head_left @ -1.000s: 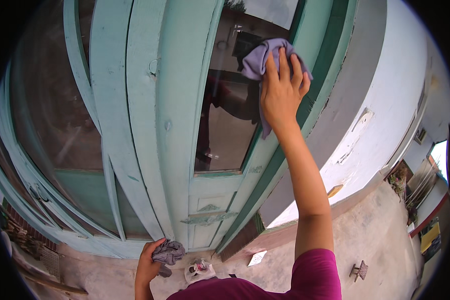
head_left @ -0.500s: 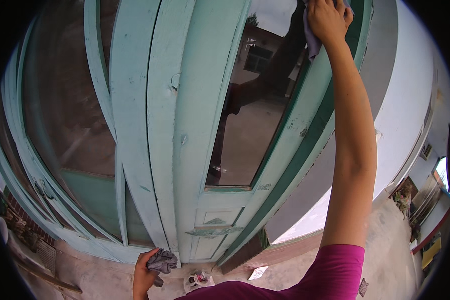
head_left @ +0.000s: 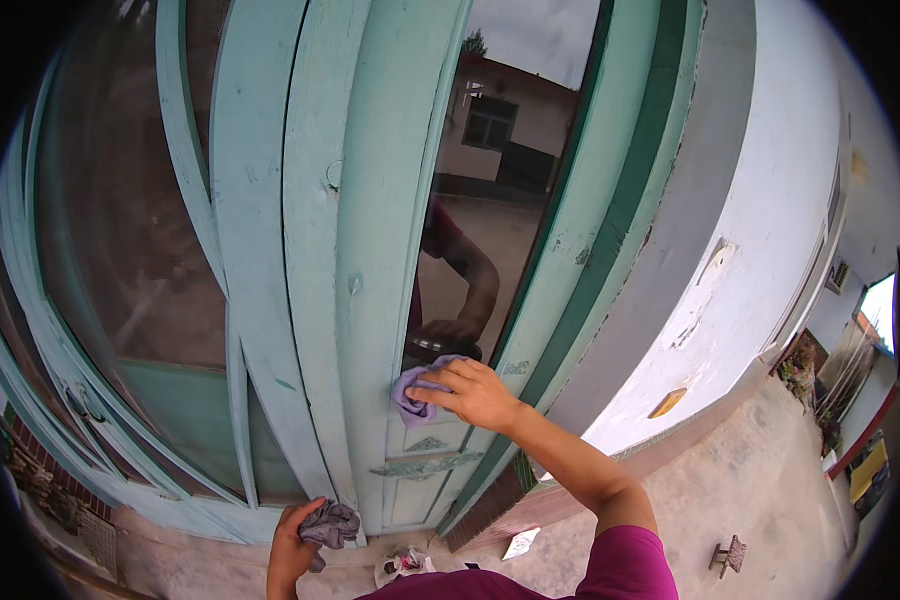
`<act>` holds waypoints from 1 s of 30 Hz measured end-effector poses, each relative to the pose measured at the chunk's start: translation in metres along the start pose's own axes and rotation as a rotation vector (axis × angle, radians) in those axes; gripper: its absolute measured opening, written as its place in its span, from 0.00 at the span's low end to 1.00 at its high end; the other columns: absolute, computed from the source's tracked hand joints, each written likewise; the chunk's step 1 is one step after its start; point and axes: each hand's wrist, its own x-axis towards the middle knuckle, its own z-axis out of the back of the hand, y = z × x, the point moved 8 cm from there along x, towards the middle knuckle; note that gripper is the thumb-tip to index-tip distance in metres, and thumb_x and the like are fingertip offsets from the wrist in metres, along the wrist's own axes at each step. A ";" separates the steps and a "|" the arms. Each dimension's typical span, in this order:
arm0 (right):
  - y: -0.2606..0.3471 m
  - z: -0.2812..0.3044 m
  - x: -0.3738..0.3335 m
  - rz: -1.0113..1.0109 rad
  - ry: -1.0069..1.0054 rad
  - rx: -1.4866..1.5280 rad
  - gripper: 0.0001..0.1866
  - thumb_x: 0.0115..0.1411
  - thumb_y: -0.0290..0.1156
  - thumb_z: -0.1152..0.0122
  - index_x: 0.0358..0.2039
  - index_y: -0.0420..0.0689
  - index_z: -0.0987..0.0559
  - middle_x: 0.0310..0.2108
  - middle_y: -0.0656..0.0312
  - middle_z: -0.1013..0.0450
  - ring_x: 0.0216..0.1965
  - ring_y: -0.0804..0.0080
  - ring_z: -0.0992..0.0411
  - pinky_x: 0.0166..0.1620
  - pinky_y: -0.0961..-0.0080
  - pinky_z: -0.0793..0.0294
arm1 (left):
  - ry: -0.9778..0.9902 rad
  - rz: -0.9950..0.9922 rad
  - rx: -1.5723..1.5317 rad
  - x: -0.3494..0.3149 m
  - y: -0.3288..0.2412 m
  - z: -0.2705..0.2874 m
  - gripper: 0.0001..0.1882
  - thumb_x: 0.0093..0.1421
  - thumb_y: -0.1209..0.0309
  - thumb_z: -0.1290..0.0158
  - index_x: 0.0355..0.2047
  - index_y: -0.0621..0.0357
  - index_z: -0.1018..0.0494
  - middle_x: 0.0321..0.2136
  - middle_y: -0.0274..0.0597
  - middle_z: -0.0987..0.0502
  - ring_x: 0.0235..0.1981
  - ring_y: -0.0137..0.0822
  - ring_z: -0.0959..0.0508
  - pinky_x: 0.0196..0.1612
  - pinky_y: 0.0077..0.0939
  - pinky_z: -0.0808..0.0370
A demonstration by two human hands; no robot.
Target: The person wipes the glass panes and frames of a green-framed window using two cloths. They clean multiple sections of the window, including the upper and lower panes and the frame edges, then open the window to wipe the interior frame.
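Where the right hand (head_left: 475,393) has its grip closed on a bunched purple cloth (head_left: 410,405), that cloth sits at the lower edge of a dark glass pane (head_left: 520,190) in a green frame (head_left: 385,300); left hand (head_left: 288,548), grip closed on a crumpled grey cloth (head_left: 331,524), lower and leftward. Cloths, two: probably light, soft, limp, best held gathered at the middle. On the floor (head_left: 670,510): white bag (head_left: 386,573), one; small stool (head_left: 731,556), one.

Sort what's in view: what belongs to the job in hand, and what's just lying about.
Belongs:
purple cloth, in the right hand
gray cloth, in the left hand
green door

Apparently lying about:
flat white piece
small stool-like object
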 end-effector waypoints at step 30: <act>-0.041 0.029 0.031 0.060 -0.343 -0.464 0.23 0.55 0.37 0.32 0.52 0.75 0.17 0.44 0.83 0.27 0.47 0.80 0.32 0.57 0.68 0.40 | -0.097 0.044 0.056 -0.023 0.011 0.008 0.43 0.43 0.94 0.54 0.62 0.56 0.23 0.52 0.49 0.26 0.55 0.46 0.23 0.63 0.30 0.30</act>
